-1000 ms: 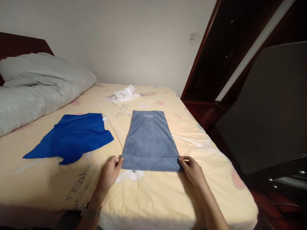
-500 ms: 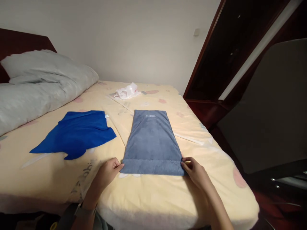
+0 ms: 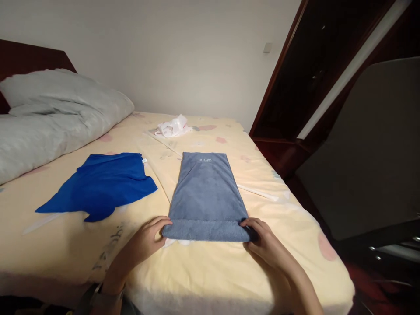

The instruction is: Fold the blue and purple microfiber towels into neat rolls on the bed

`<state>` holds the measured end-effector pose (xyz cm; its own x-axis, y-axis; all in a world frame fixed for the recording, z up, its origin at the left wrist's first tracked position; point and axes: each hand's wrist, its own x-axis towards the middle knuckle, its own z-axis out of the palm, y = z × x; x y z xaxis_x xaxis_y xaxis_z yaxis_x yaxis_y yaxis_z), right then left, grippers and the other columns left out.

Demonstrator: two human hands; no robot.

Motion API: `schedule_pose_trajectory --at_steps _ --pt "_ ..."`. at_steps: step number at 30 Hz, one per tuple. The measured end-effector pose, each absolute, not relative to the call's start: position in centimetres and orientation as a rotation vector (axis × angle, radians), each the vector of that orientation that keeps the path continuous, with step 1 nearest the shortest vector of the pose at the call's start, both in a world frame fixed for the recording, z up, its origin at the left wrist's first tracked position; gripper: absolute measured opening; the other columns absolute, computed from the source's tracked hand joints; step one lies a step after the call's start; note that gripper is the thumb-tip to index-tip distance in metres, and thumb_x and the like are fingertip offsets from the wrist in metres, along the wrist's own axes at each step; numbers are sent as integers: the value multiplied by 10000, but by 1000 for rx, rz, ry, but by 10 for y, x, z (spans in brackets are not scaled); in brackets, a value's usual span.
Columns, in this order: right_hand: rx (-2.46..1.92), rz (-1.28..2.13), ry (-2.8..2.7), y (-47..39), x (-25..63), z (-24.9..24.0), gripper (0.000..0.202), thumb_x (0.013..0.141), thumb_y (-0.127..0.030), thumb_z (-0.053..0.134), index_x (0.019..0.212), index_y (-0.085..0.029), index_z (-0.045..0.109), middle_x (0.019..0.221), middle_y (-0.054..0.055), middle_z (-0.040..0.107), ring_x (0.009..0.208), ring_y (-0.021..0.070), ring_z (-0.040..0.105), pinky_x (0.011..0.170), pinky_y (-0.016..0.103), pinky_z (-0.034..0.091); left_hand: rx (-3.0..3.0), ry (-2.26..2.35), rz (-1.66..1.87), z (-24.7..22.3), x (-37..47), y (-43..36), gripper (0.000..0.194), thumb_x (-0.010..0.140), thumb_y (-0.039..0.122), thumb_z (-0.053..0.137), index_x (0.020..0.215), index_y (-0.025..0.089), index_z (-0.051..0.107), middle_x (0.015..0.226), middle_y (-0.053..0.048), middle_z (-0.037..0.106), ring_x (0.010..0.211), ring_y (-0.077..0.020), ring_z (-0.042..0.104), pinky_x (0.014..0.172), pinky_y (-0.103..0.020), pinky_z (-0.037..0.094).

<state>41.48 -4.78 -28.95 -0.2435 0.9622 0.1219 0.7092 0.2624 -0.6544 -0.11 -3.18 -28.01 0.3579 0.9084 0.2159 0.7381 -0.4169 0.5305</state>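
A grey-blue towel lies flat on the bed, with small white lettering at its far end and a strip folded over along its near end. My left hand grips the near left corner of that fold between thumb and fingers. At the near right corner, my right hand holds the fold, fingers on top and thumb low at the edge. To the left a bright blue cloth with a white tag lies loosely spread, touched by neither hand.
The bed has a pale yellow patterned sheet. A crumpled white plastic bag sits near the wall. Grey bedding is heaped at the left by a dark headboard. Dark wooden furniture stands at the right.
Both hands have shifted their grip on the towel's corners: fingers now rest on top of the fold, with thumbs lower at the near edge. The towel stays in place.
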Motion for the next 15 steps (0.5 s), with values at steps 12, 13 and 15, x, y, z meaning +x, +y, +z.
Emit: schedule_pose_trajectory --at_steps 12,13,15 --pt "-1783 747 -1398 -24 406 -298 439 891 -534 522 1204 -242 621 1023 70 764 981 284 706 811 354 522 1762 1746 989 -286 24 -19 313 906 491 499 941 214 640 896 -57 749 846 -223 716 726 -263 530" --pt "-1796 739 -1380 -22 405 -299 444 888 -532 518 1200 -237 631 1037 74 765 995 287 706 820 357 524 1741 1773 1001 -287 26 -19 320 900 502 510 922 214 646 895 -58 754 840 -225 717 717 -259 525" --pt "-1791 744 -1377 -19 405 -300 436 878 -493 524 1196 -223 649 1081 81 759 1022 291 701 847 365 526 1719 1758 987 -288 27 -18 315 882 505 546 909 213 660 899 -56 762 842 -230 720 714 -256 521"
